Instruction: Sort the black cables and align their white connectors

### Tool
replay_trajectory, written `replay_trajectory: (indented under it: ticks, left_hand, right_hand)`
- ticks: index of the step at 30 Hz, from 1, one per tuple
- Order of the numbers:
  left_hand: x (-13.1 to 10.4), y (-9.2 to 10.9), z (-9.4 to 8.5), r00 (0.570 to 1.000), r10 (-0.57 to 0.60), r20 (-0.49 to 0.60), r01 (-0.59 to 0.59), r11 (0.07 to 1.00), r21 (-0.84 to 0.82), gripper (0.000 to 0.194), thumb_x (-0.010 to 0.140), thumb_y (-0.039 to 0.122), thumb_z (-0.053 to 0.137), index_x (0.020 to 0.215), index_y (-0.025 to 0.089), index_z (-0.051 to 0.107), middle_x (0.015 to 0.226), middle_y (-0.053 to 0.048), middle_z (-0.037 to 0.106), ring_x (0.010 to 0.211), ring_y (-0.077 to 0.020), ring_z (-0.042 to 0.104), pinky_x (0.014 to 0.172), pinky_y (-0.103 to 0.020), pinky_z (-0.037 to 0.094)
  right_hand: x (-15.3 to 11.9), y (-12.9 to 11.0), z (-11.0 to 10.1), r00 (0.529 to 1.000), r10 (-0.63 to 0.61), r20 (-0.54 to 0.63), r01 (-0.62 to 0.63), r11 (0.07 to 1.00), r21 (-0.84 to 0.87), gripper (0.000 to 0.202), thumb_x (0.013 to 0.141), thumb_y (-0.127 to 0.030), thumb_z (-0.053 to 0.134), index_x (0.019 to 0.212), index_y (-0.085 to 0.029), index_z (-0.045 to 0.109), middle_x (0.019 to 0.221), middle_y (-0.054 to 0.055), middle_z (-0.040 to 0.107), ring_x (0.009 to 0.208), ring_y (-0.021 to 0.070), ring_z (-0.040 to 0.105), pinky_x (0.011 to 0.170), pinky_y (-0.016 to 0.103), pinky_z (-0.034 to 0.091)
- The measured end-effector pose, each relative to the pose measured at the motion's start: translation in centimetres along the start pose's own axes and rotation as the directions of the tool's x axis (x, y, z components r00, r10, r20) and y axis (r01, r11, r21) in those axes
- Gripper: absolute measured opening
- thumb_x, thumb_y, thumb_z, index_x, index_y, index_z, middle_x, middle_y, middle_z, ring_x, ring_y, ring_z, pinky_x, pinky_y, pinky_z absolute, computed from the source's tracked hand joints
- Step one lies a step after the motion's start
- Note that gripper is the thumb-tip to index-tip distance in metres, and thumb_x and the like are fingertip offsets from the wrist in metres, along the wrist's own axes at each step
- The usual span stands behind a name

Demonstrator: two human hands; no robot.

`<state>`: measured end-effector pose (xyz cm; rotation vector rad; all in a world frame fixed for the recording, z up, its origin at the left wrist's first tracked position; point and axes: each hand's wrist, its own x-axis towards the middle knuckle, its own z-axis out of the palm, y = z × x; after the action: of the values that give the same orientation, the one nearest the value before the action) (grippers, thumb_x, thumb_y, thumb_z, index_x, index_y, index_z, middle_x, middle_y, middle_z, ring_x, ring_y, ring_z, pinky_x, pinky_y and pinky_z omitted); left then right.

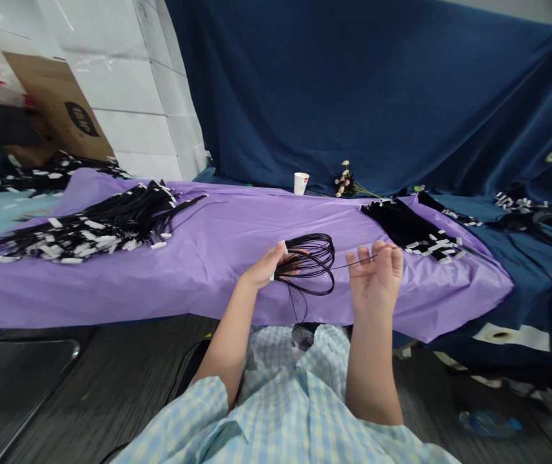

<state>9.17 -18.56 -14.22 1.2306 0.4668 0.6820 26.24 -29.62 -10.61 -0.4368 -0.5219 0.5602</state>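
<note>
My left hand (265,265) is closed around a looped bundle of thin black cable (312,261), with white connector ends showing at the fingers. The loops stick out to the right, above the purple cloth (237,225). To the right, my right hand (375,277) is raised with its palm towards me. Thumb and forefinger pinch a thin black strand (345,265) that runs across from the bundle. A loose end hangs under the loops towards my lap.
A large pile of black cables with white ends (97,225) lies on the left. Straight black cables (409,225) lie on the right. At the back stand a paper cup (300,183) and small flowers (346,182). A cardboard box (58,106) is far left; a chair (19,380) stands below.
</note>
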Motion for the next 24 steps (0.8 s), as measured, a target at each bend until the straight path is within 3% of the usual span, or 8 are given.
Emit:
replay_trajectory:
  ticks: [4, 6, 10, 13, 15, 19, 21, 24]
  left_hand:
    - [0.2, -0.3, -0.3, 1.000, -0.018, -0.016, 0.018, 1.000, -0.008, 0.080, 0.069, 0.082, 0.052, 0.110, 0.016, 0.070, 0.093, -0.011, 0.071, 0.072, -0.0198, 0.065, 0.059, -0.029, 0.049]
    - [0.2, -0.4, -0.4, 1.000, -0.022, -0.021, 0.022, 1.000, -0.008, 0.079, 0.070, 0.082, 0.051, 0.110, 0.016, 0.070, 0.095, -0.011, 0.071, 0.073, -0.0202, 0.066, 0.058, -0.028, 0.048]
    - [0.1, -0.3, -0.4, 1.000, -0.020, -0.017, 0.020, 1.000, -0.004, 0.080, 0.070, 0.082, 0.050, 0.109, 0.016, 0.071, 0.088, -0.010, 0.071, 0.075, -0.0207, 0.067, 0.056, -0.026, 0.048]
    - [0.1, -0.2, -0.2, 1.000, -0.009, -0.016, 0.009, 1.000, -0.007, 0.079, 0.067, 0.082, 0.053, 0.106, 0.016, 0.072, 0.092, -0.010, 0.071, 0.074, -0.0198, 0.067, 0.060, -0.028, 0.051]
    - [0.1, -0.2, -0.1, 1.000, 0.003, -0.018, -0.003, 1.000, -0.007, 0.077, 0.067, 0.082, 0.054, 0.103, 0.015, 0.072, 0.094, -0.010, 0.072, 0.075, -0.0192, 0.067, 0.065, -0.030, 0.053]
    - [0.5, -0.7, -0.3, 0.999, 0.021, -0.031, -0.021, 1.000, 0.010, 0.074, 0.071, 0.080, 0.052, 0.097, 0.013, 0.071, 0.091, -0.011, 0.072, 0.077, -0.0214, 0.067, 0.071, -0.035, 0.055]
    - [0.7, -1.0, -0.5, 0.998, 0.035, -0.046, -0.035, 0.999, 0.016, 0.072, 0.073, 0.079, 0.052, 0.097, 0.013, 0.070, 0.089, -0.011, 0.071, 0.080, -0.0226, 0.067, 0.075, -0.037, 0.055]
    - [0.8, -1.3, -0.7, 0.996, 0.062, -0.062, -0.061, 0.998, 0.018, 0.068, 0.072, 0.076, 0.056, 0.096, 0.014, 0.068, 0.086, -0.009, 0.071, 0.085, -0.0228, 0.067, 0.082, -0.038, 0.054]
  right_hand:
    - [0.2, -0.2, -0.4, 0.999, 0.032, 0.023, -0.034, 0.994, 0.107, 0.035, 0.056, -0.043, 0.088, 0.075, -0.028, 0.062, 0.077, -0.012, 0.057, 0.065, 0.0030, 0.057, 0.061, 0.019, 0.053]
    - [0.0, 0.1, -0.3, 0.999, -0.013, 0.048, 0.011, 0.998, 0.060, 0.035, 0.061, -0.050, 0.084, 0.076, -0.027, 0.062, 0.073, -0.010, 0.055, 0.062, 0.0028, 0.056, 0.060, 0.018, 0.052]
    - [-0.7, 0.6, 0.0, 0.956, -0.248, 0.157, 0.270, 0.952, -0.144, 0.036, 0.073, -0.057, 0.073, 0.072, -0.024, 0.059, 0.066, -0.009, 0.052, 0.042, 0.0032, 0.044, 0.041, 0.018, 0.040]
    - [-1.3, 0.7, 0.4, 0.900, -0.382, 0.210, 0.425, 0.878, -0.222, 0.026, 0.066, -0.039, 0.084, 0.066, -0.023, 0.063, 0.065, -0.007, 0.059, 0.042, 0.0062, 0.048, 0.040, 0.022, 0.040]
    - [-1.7, 0.7, 0.7, 0.824, -0.461, 0.329, 0.561, 0.748, -0.356, 0.015, 0.066, -0.021, 0.084, 0.068, -0.022, 0.069, 0.069, -0.003, 0.066, 0.054, 0.0106, 0.059, 0.047, 0.024, 0.044]
    - [-2.2, 1.1, 1.5, 0.638, -0.417, 0.647, 0.770, 0.311, -0.558, 0.011, 0.078, -0.011, 0.072, 0.079, -0.022, 0.074, 0.075, 0.002, 0.069, 0.067, 0.0132, 0.063, 0.056, 0.026, 0.049]
    - [-2.4, 1.5, 1.8, 0.620, -0.362, 0.697, 0.783, 0.222, -0.581, 0.011, 0.081, -0.013, 0.068, 0.083, -0.021, 0.074, 0.076, 0.003, 0.068, 0.069, 0.0141, 0.063, 0.063, 0.028, 0.051]
    - [-2.6, 1.9, 2.0, 0.635, -0.268, 0.725, 0.773, 0.201, -0.602, 0.011, 0.083, -0.017, 0.065, 0.089, -0.022, 0.074, 0.081, 0.005, 0.068, 0.074, 0.0164, 0.063, 0.071, 0.033, 0.053]
